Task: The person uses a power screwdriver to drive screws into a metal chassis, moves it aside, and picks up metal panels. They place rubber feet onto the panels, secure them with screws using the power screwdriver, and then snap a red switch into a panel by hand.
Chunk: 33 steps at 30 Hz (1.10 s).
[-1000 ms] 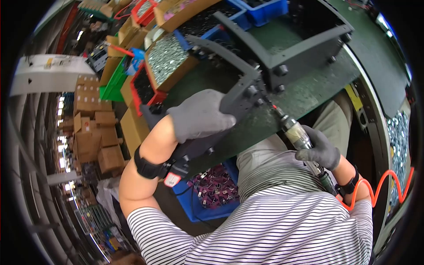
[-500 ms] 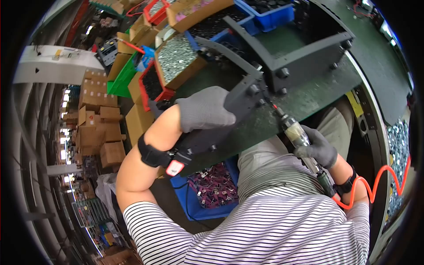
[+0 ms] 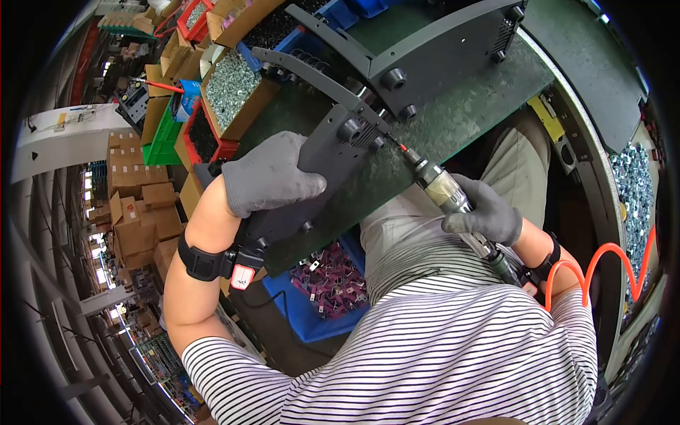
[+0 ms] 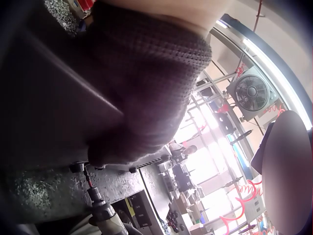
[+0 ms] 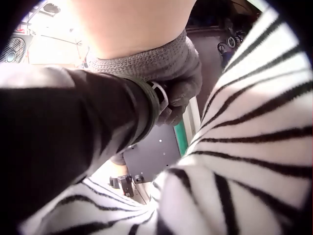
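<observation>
In a grey knit glove, my left hand (image 3: 273, 173) grips the edge of a dark grey metal casing (image 3: 327, 152), thumb on the near face and fingers hidden behind it. Round black feet (image 3: 349, 129) stick out from that face. My right hand (image 3: 489, 212), gloved alike, holds a power screwdriver (image 3: 440, 185) with a clear-ringed body. Its red-collared bit points up-left, the tip right at a foot near the casing's end. The left wrist view shows the screwdriver (image 4: 103, 211) below the glove; the right wrist view shows its dark rear body (image 5: 73, 117) close up.
A second dark casing (image 3: 446, 64) stands just beyond on the green bench (image 3: 453, 113). Boxes of small metal parts (image 3: 230, 88) and a red bin (image 3: 202, 138) line the left. A blue tub (image 3: 304, 322) of purple pieces sits below. An orange coiled hose (image 3: 602, 251) hangs at right.
The head view has shifted, so casings, screwdriver and both hands appear further left, and the casings higher. Both hands keep their hold, and the bit stays at the casing's end.
</observation>
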{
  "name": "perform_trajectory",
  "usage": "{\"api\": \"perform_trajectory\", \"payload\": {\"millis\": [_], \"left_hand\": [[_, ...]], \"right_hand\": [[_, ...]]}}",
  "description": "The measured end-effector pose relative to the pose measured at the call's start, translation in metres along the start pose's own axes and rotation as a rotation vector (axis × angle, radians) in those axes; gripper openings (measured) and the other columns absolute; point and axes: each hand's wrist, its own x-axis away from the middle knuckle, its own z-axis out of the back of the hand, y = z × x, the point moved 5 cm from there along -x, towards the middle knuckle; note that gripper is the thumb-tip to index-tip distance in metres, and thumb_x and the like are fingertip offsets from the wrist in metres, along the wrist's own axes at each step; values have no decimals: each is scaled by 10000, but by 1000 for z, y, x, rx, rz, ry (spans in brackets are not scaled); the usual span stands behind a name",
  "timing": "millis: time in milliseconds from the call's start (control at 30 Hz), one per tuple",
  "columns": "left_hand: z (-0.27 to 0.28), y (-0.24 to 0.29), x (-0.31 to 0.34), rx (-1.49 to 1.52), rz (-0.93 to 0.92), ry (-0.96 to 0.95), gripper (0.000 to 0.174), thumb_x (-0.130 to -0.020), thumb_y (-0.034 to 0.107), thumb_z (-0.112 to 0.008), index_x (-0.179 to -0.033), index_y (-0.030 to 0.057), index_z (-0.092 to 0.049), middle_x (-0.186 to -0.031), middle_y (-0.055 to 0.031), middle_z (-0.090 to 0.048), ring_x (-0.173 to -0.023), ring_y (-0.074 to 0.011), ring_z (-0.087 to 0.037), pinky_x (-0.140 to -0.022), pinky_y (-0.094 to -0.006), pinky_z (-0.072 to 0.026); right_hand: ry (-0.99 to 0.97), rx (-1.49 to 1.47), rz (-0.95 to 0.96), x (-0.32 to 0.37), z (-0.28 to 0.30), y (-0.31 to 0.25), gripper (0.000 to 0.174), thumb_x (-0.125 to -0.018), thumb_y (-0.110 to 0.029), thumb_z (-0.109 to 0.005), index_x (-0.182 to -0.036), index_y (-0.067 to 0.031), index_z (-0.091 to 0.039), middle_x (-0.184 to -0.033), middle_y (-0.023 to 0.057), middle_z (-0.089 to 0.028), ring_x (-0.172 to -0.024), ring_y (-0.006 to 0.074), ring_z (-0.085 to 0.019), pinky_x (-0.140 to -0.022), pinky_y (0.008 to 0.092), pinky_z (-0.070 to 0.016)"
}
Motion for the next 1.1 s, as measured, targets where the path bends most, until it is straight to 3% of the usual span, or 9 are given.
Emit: {"api": "perform_trajectory", "payload": {"millis": [133,567,667,767,867,933,967,1033,1100], "left_hand": [[-3,-7,-1,149,-23,-47,340,-689,134,-652,-978,-42,-612,-808,-41,-624,-706,-94,-542,-671,-257,-473],[0,-2,0,64,27,-14,360,-671,120,-643,-992,-40,-611,-805,-41,-629,-702,-93,-554,-662,-263,-479],[0,-9,-2,52,56,-26,379,-684,139,-659,-1014,-37,-604,-825,-46,-632,-708,-97,-558,-671,-260,-480],[-2,-8,2,246,-43,-63,440,-695,209,-699,-1049,-31,-595,-857,-50,-632,-751,-97,-557,-714,-266,-475],[10,1,13,6,-61,64,506,-761,347,-675,-1093,-24,-588,-890,-61,-634,-807,-104,-553,-769,-285,-464],[51,-15,33,3,-380,484,551,-841,463,-567,-1125,-9,-587,-876,-64,-627,-783,-87,-527,-738,-271,-445],[70,-42,40,120,-346,552,570,-895,518,-463,-1132,16,-596,-773,-9,-565,-622,-64,-449,-606,-217,-387],[108,-98,57,341,-123,662,523,-904,519,-465,-1097,56,-616,-632,78,-378,-493,-32,-297,-461,-181,-264],[130,-168,61,559,69,808,486,-909,500,-473,-1089,72,-615,-597,95,-317,-467,-21,-268,-419,-180,-228]], "right_hand": [[26,83,33,-1,3,2,649,-721,-278,-778,-1216,14,-476,-855,23,-553,-763,120,-513,-709,279,-448],[8,32,-90,-2,1,-4,631,-708,-285,-791,-1187,8,-503,-939,64,-556,-872,148,-526,-787,295,-440],[-7,83,-41,-6,0,-5,627,-703,-282,-796,-1174,14,-507,-957,66,-551,-881,143,-522,-785,293,-441],[0,138,-25,-4,1,-7,641,-703,-276,-795,-1185,19,-494,-935,47,-555,-859,133,-533,-756,285,-449],[-43,20,-88,12,6,-14,628,-715,-251,-777,-1198,19,-481,-930,42,-562,-839,124,-549,-740,279,-459],[-47,-36,-184,22,12,-25,618,-711,-225,-767,-1203,12,-476,-931,40,-564,-827,122,-558,-744,274,-462],[-28,-64,-215,26,17,-27,604,-708,-215,-764,-1191,12,-483,-919,38,-565,-809,122,-559,-739,275,-466],[-11,-48,-254,27,25,-30,607,-695,-216,-774,-1179,16,-492,-896,31,-566,-786,119,-561,-724,274,-472],[-12,18,-239,26,32,-28,643,-678,-241,-797,-1181,23,-494,-880,25,-563,-773,114,-562,-706,272,-478]]}}
